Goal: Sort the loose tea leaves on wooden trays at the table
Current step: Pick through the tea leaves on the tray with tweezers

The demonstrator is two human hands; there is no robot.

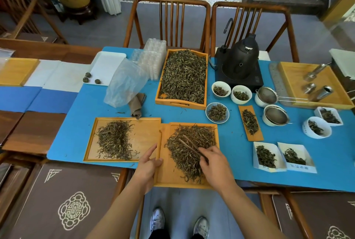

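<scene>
A wooden tray (169, 178) at the table's near edge holds a large heap of loose tea leaves (189, 148). My right hand (216, 163) grips wooden tweezers (189, 143) whose tips rest in that heap. My left hand (148, 163) holds the tray's left rim. Touching it on the left, a second wooden tray (147, 133) carries a smaller pile of tea leaves (115, 139). Farther back, a deeper wooden tray (160, 92) is filled with tea leaves (183, 77).
A blue mat (76, 127) covers the table. To the right are small bowls of tea (217, 112), a narrow wooden scoop (250, 123), strainers (275, 114), paper boxes of leaves (266, 156) and a black kettle (240, 63). A plastic bag (126, 83) lies back left. Two chairs stand behind.
</scene>
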